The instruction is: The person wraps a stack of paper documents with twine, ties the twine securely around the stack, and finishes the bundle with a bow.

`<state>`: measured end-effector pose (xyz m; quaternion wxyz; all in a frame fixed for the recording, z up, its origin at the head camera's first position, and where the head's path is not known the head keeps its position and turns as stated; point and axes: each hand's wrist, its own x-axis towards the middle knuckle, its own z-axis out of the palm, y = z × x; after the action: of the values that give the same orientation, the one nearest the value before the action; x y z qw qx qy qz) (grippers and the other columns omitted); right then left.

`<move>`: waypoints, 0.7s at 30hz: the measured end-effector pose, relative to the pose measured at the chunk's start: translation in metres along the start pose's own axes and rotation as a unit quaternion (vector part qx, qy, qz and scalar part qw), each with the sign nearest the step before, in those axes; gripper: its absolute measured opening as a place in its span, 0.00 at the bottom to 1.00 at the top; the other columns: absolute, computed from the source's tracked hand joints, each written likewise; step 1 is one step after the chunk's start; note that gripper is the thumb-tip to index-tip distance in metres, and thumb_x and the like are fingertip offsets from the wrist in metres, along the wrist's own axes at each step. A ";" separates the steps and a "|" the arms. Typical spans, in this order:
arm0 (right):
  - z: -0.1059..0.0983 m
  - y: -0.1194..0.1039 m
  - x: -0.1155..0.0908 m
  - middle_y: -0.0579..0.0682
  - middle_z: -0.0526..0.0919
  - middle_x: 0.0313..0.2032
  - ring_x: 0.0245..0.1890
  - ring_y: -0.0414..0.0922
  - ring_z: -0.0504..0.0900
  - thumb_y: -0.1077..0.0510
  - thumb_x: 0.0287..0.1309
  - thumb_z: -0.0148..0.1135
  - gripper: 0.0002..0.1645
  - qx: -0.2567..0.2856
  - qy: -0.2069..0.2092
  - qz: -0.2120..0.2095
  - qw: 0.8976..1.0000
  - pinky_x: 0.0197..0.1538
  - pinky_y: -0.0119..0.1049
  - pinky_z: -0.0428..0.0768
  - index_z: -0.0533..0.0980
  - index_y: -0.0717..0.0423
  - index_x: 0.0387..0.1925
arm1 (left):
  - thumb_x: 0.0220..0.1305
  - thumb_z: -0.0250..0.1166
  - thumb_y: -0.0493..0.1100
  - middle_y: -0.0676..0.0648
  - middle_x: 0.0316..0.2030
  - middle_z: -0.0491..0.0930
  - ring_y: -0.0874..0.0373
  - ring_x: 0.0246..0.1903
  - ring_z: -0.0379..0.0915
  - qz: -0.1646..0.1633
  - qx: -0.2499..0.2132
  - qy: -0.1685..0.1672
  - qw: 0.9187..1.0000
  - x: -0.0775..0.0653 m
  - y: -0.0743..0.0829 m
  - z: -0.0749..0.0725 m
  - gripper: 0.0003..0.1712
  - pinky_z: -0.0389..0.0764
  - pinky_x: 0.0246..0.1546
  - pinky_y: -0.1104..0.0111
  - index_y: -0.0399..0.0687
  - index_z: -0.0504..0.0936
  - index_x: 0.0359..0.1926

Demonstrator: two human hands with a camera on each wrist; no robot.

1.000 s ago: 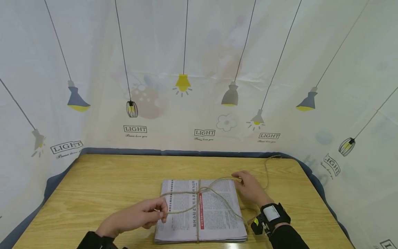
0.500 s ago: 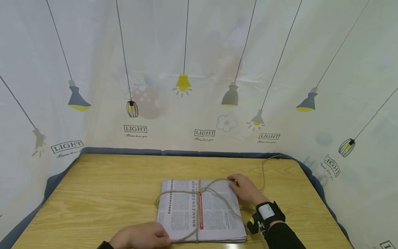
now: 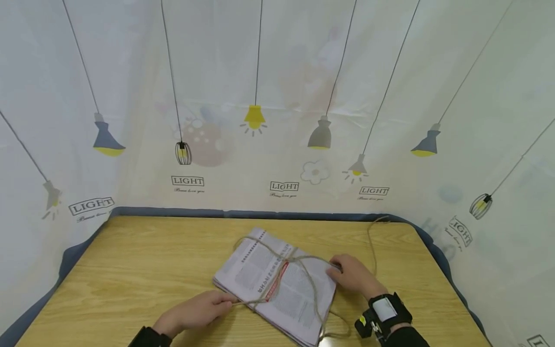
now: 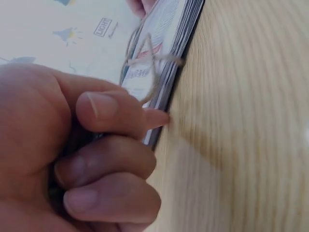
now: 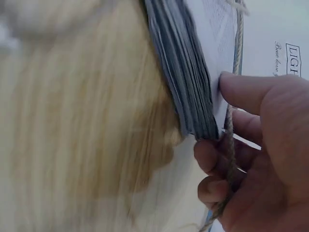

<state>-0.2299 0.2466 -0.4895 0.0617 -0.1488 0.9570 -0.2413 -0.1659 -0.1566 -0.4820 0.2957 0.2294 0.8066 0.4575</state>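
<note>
A stack of folded newspapers (image 3: 247, 270) lies turned at an angle on the table, with twine (image 5: 238, 43) crossing over its top. At the stack's near left edge, my left hand (image 3: 195, 311) pinches a strand of the twine between thumb and index finger. Its other fingers are curled in the left wrist view. My right hand (image 3: 353, 274) grips the far right corner of the newspapers (image 5: 186, 72), thumb on top and fingers below. A strand of twine also passes through that palm.
The wooden table (image 3: 130, 270) has a dark blue edge trim (image 3: 260, 214). A loose end of twine trails to the back right, and another loop lies by the stack's near right corner. Behind hangs a pale curtain (image 3: 217, 72) printed with lamps.
The newspapers have rotated clockwise, their left side moving away from me. My left hand dropped to the near left corner, then rose slightly with the twine. My right hand now grips the stack's corner.
</note>
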 end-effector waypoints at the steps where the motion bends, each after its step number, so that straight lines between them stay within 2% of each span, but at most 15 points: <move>1: 0.000 0.000 -0.002 0.50 0.81 0.37 0.38 0.46 0.77 0.53 0.61 0.60 0.13 0.002 -0.008 0.002 1.000 0.45 0.48 0.76 0.78 0.58 0.42 | 0.74 0.47 0.45 0.54 0.14 0.64 0.63 0.12 0.56 -0.004 0.003 0.009 1.000 0.002 -0.001 0.000 0.20 0.58 0.16 0.72 0.43 0.75 0.60; 5: -0.003 0.000 -0.014 0.46 0.75 0.28 0.29 0.43 0.71 0.51 0.60 0.62 0.12 0.019 -0.047 -0.008 0.999 0.34 0.42 0.72 0.75 0.55 0.34 | 0.74 0.45 0.45 0.55 0.14 0.64 0.63 0.12 0.57 -0.025 0.012 0.041 0.999 0.012 -0.006 -0.002 0.23 0.60 0.17 0.70 0.44 0.68 0.65; 8: -0.003 0.000 -0.021 0.45 0.69 0.24 0.26 0.42 0.67 0.48 0.59 0.62 0.15 0.040 -0.082 -0.024 0.996 0.30 0.38 0.66 0.71 0.54 0.29 | 0.74 0.44 0.44 0.53 0.14 0.65 0.62 0.12 0.58 -0.040 0.021 0.067 0.997 0.020 -0.008 -0.004 0.23 0.64 0.17 0.68 0.46 0.67 0.67; 9: -0.002 -0.001 -0.024 0.45 0.68 0.23 0.25 0.42 0.67 0.47 0.59 0.62 0.16 0.047 -0.093 -0.029 0.994 0.30 0.38 0.65 0.70 0.54 0.28 | 0.74 0.44 0.44 0.51 0.17 0.69 0.61 0.14 0.60 -0.038 0.031 0.077 0.996 0.023 -0.009 -0.005 0.23 0.68 0.21 0.66 0.45 0.67 0.67; 11: -0.001 -0.004 -0.028 0.43 0.66 0.22 0.24 0.41 0.66 0.45 0.59 0.62 0.18 0.056 -0.114 -0.032 0.991 0.28 0.36 0.64 0.68 0.52 0.26 | 0.74 0.44 0.43 0.45 0.28 0.79 0.57 0.24 0.71 -0.029 0.056 0.099 0.993 0.029 -0.010 -0.006 0.23 0.77 0.31 0.58 0.45 0.68 0.66; 14: 0.001 -0.011 -0.036 0.41 0.65 0.20 0.22 0.39 0.65 0.43 0.58 0.62 0.20 0.071 -0.142 -0.032 0.987 0.27 0.34 0.63 0.68 0.51 0.23 | 0.75 0.44 0.43 0.42 0.30 0.79 0.54 0.26 0.73 -0.021 0.085 0.115 0.990 0.038 -0.011 -0.008 0.23 0.76 0.41 0.53 0.44 0.67 0.66; 15: 0.002 -0.014 -0.039 0.40 0.65 0.20 0.21 0.38 0.64 0.43 0.58 0.63 0.21 0.074 -0.151 -0.034 0.985 0.26 0.33 0.62 0.68 0.51 0.22 | 0.75 0.44 0.42 0.43 0.29 0.79 0.54 0.26 0.73 -0.018 0.092 0.116 0.989 0.041 -0.011 -0.009 0.23 0.76 0.41 0.52 0.44 0.66 0.67; 16: 0.003 -0.017 -0.041 0.40 0.65 0.19 0.20 0.37 0.64 0.42 0.58 0.63 0.21 0.079 -0.160 -0.035 0.983 0.25 0.32 0.62 0.68 0.50 0.21 | 0.75 0.43 0.42 0.43 0.24 0.78 0.55 0.23 0.73 -0.018 0.094 0.115 0.989 0.043 -0.011 -0.009 0.23 0.76 0.38 0.53 0.44 0.65 0.68; 17: 0.004 -0.021 -0.044 0.39 0.65 0.18 0.20 0.37 0.64 0.42 0.57 0.63 0.21 0.083 -0.169 -0.036 0.981 0.25 0.31 0.61 0.68 0.50 0.20 | 0.75 0.43 0.41 0.43 0.24 0.78 0.56 0.22 0.72 -0.017 0.097 0.115 0.988 0.046 -0.011 -0.009 0.24 0.76 0.38 0.53 0.44 0.64 0.68; 18: 0.005 -0.024 -0.046 0.38 0.65 0.18 0.19 0.36 0.64 0.42 0.57 0.63 0.22 0.087 -0.176 -0.037 0.980 0.24 0.30 0.61 0.68 0.49 0.19 | 0.75 0.42 0.41 0.46 0.19 0.74 0.58 0.16 0.66 -0.021 0.095 0.111 0.989 0.049 -0.011 -0.009 0.24 0.76 0.36 0.55 0.44 0.63 0.69; 21: 0.008 -0.032 -0.050 0.37 0.66 0.16 0.17 0.34 0.63 0.41 0.57 0.63 0.22 0.092 -0.189 -0.044 0.977 0.22 0.28 0.60 0.68 0.47 0.17 | 0.75 0.41 0.40 0.49 0.19 0.73 0.60 0.15 0.66 -0.019 0.099 0.118 0.988 0.054 -0.009 -0.009 0.25 0.75 0.41 0.55 0.44 0.61 0.70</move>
<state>-0.1726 0.2315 -0.4790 0.2438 -0.2274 0.8942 -0.2987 -0.2120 -0.1319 -0.5008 0.1830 0.1869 0.8814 0.3934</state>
